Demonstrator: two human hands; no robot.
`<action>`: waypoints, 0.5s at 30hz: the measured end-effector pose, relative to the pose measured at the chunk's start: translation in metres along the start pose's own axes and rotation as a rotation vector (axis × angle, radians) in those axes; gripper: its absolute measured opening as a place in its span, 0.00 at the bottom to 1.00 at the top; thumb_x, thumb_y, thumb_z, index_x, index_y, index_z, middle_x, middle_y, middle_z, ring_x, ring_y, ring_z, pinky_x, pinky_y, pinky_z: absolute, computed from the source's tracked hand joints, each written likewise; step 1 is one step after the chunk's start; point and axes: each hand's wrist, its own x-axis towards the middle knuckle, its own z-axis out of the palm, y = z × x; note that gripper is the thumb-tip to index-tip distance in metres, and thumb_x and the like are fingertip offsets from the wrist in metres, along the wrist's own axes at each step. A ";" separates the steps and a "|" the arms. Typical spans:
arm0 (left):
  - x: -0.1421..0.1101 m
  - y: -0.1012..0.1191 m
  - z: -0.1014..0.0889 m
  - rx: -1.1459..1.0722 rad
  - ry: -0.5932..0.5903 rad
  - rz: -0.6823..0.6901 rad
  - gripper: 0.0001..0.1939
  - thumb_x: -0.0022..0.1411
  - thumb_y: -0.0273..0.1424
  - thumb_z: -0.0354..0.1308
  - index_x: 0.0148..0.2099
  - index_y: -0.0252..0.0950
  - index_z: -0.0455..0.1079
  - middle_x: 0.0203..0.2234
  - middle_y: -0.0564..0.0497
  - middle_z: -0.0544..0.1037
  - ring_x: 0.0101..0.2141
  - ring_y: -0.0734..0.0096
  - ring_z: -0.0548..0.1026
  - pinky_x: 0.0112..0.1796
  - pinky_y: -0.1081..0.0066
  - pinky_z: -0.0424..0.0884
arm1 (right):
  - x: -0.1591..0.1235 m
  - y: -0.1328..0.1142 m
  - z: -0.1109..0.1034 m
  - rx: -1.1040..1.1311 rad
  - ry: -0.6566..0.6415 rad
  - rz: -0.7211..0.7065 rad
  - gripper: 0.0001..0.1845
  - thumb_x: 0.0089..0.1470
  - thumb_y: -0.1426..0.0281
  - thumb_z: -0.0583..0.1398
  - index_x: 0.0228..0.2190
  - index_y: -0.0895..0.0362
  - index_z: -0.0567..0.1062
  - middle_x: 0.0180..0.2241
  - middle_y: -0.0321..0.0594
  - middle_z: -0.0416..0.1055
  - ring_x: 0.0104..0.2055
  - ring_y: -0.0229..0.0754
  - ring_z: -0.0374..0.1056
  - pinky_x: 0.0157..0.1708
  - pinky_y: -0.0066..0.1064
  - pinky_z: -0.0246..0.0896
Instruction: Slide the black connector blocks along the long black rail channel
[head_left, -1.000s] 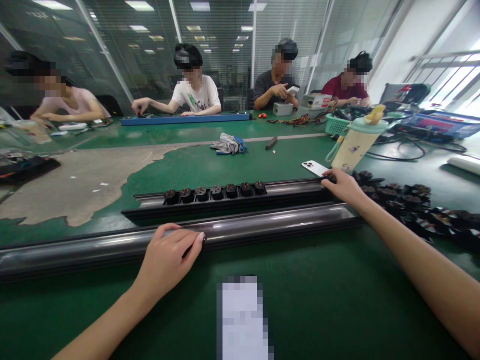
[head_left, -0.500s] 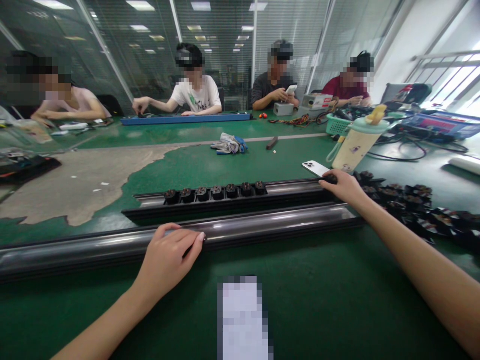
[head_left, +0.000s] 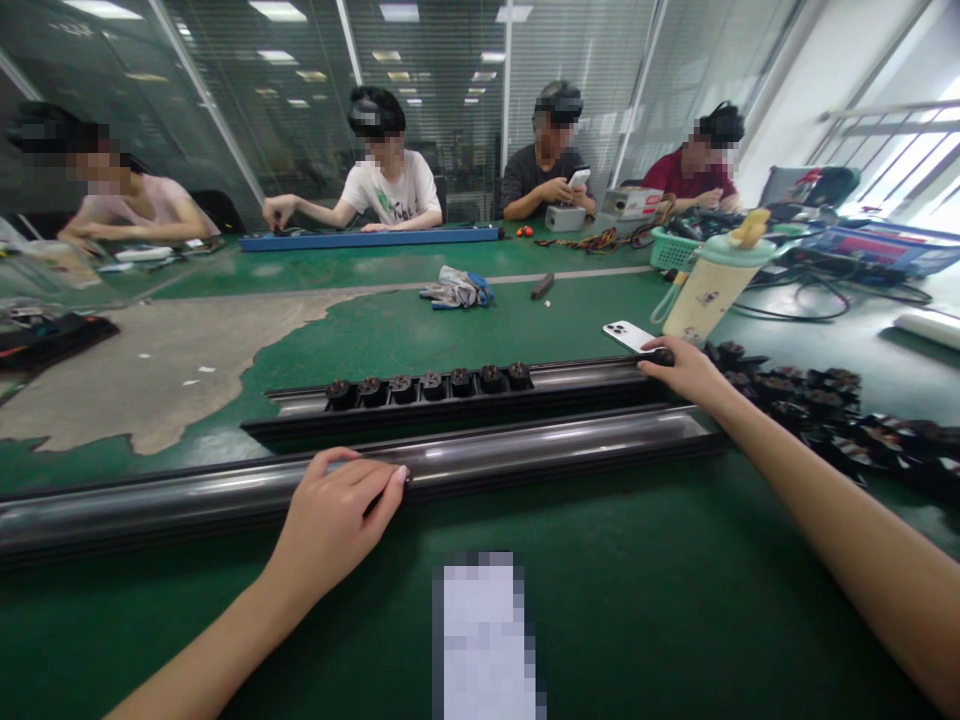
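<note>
A long black channel rail (head_left: 540, 440) with a shiny inner face lies across the table near me. My left hand (head_left: 341, 500) rests over it, fingers bent across the rail and thumb pressed at its near edge. Behind it lies a shorter black rail (head_left: 577, 375), where several black round-faced socket modules (head_left: 431, 385) sit in a row towards the left. At that rail's right end, my right hand (head_left: 686, 370) pinches a small black socket module (head_left: 661, 357), partly hidden by the fingers. To the right spreads a heap of loose socket modules (head_left: 817, 400).
Beyond my right hand are a white phone (head_left: 626, 334) and a cream tumbler (head_left: 709, 295). Gloves (head_left: 459, 288) and a dark bar (head_left: 542, 287) lie mid-table. A blurred phone-like screen (head_left: 484, 640) is close to me. Several co-workers sit opposite, one at a blue rail (head_left: 367, 240).
Almost nothing differs. The whole view has shifted slightly; both hands keep their places on the rail and the socket module.
</note>
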 end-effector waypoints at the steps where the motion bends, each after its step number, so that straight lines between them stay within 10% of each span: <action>1: 0.000 0.000 0.000 -0.001 -0.002 0.001 0.20 0.76 0.36 0.47 0.39 0.35 0.78 0.35 0.49 0.85 0.33 0.65 0.81 0.47 0.56 0.66 | 0.000 0.000 0.000 0.002 0.003 0.001 0.26 0.48 0.57 0.62 0.47 0.55 0.77 0.41 0.46 0.74 0.42 0.49 0.68 0.46 0.40 0.62; 15: 0.000 -0.001 0.002 0.003 -0.002 0.003 0.19 0.76 0.36 0.48 0.39 0.35 0.78 0.36 0.49 0.85 0.34 0.64 0.81 0.47 0.55 0.67 | -0.001 -0.003 -0.003 -0.037 0.043 0.090 0.28 0.46 0.60 0.62 0.50 0.56 0.75 0.41 0.46 0.72 0.42 0.50 0.67 0.44 0.39 0.62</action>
